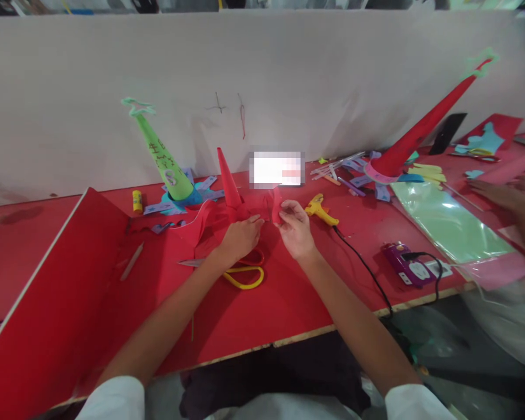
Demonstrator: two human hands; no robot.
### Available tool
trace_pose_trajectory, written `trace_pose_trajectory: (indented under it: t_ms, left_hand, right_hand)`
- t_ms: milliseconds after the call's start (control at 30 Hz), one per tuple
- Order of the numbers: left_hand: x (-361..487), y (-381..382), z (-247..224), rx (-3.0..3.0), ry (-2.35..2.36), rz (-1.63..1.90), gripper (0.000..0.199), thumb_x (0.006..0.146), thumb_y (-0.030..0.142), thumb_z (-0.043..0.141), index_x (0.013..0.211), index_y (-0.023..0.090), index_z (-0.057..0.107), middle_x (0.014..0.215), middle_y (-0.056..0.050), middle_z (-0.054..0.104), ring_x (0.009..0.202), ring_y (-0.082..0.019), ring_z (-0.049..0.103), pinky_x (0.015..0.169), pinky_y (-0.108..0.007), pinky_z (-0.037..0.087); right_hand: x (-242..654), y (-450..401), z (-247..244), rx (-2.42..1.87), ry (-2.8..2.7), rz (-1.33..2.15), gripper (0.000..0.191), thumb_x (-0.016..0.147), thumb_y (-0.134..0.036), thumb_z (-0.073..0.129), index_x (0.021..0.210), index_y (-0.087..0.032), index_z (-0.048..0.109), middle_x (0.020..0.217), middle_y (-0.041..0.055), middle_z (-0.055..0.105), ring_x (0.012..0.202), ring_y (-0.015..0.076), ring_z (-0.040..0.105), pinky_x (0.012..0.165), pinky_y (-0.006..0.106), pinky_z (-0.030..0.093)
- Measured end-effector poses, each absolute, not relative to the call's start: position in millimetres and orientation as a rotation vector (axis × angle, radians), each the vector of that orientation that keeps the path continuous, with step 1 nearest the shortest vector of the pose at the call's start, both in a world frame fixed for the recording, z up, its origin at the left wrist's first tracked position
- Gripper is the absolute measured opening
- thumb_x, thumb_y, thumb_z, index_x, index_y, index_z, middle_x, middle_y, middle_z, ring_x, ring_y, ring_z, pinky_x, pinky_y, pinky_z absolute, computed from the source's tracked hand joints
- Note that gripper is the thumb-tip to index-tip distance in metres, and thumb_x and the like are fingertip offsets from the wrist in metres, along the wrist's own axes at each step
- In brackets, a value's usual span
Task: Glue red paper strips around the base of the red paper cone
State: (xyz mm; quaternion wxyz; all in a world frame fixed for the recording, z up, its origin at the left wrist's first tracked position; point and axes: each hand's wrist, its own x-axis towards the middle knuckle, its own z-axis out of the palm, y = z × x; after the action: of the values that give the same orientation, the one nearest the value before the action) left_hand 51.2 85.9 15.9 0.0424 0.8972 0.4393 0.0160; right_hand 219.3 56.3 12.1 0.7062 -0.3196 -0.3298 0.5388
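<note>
In the head view my right hand (296, 230) pinches a curved piece of red paper (276, 205) between thumb and fingers. Just to its left, my left hand (244, 239) has its fingers curled together at more red material; what they grip is hidden against the same-coloured table. A red paper cone (229, 182) stands upright right behind my left hand. Curled red paper (196, 224) lies left of the cone. Under my left forearm rest scissors (245, 278) with a yellow and a red handle loop, blades pointing left.
A yellow glue gun (321, 211) lies right of my hands, its black cord running to a purple power box (406, 265). A green cone hat (168, 163) and a red cone hat (424, 131) stand behind. Large red board (56, 297) rises at left. Another person's hands (503, 198) work at right.
</note>
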Motion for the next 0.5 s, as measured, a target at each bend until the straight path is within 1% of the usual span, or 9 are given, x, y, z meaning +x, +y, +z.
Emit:
trace_pose_trajectory:
  t_ms: [133, 233, 300, 433, 500]
  left_hand:
    - [50.0, 85.9, 16.4, 2.762, 1.314, 0.03, 0.038, 0.108, 0.024, 0.039, 0.137, 0.016, 0.063, 0.146, -0.015, 0.065, 0.111, -0.024, 0.076, 0.083, -0.03, 0.058]
    - [48.5, 85.0, 20.2, 2.775, 1.29, 0.015, 0.038, 0.108, 0.022, 0.039, 0.137, 0.016, 0.063, 0.147, -0.016, 0.066, 0.113, -0.025, 0.075, 0.084, -0.031, 0.058]
    - [47.9, 85.0, 23.4, 2.773, 1.291, 0.001, 0.037, 0.107, 0.02, 0.04, 0.135, 0.015, 0.064, 0.139, -0.017, 0.07, 0.109, -0.026, 0.076, 0.083, -0.031, 0.058]
    - [49.2, 85.8, 28.9, 2.741, 1.355, 0.008, 0.033, 0.106, 0.02, 0.043, 0.123, 0.015, 0.07, 0.112, -0.015, 0.079, 0.097, -0.027, 0.078, 0.078, -0.033, 0.057]
    - [50.7, 85.9, 31.2, 2.722, 1.404, 0.04, 0.03, 0.105, 0.019, 0.045, 0.118, 0.017, 0.072, 0.108, -0.013, 0.08, 0.096, -0.027, 0.078, 0.078, -0.032, 0.056]
  right_hand:
    - [219.9, 57.3, 8.6, -0.71, -0.723, 1.212, 0.026, 0.071, -0.028, 0.081, 0.092, -0.026, 0.067, 0.086, -0.0047, 0.061, 0.07, 0.0102, 0.054, 0.064, 0.024, 0.047]
    - [219.9, 57.6, 6.5, -0.714, -0.733, 1.217, 0.025, 0.072, -0.03, 0.081, 0.092, -0.026, 0.067, 0.086, -0.0044, 0.062, 0.071, 0.0106, 0.054, 0.065, 0.024, 0.048]
    - [219.8, 57.7, 5.8, -0.694, -0.736, 1.222, 0.023, 0.073, -0.028, 0.082, 0.092, -0.026, 0.068, 0.085, -0.0042, 0.062, 0.072, 0.0104, 0.055, 0.065, 0.024, 0.048]
    - [219.5, 58.2, 4.5, -0.7, -0.748, 1.199, 0.023, 0.073, -0.026, 0.082, 0.092, -0.026, 0.07, 0.088, -0.0035, 0.063, 0.073, 0.0103, 0.057, 0.065, 0.024, 0.048]
    - [219.3, 58.7, 3.1, -0.736, -0.777, 1.169, 0.023, 0.073, -0.025, 0.081, 0.093, -0.026, 0.069, 0.089, -0.0033, 0.063, 0.072, 0.0109, 0.057, 0.064, 0.024, 0.048]
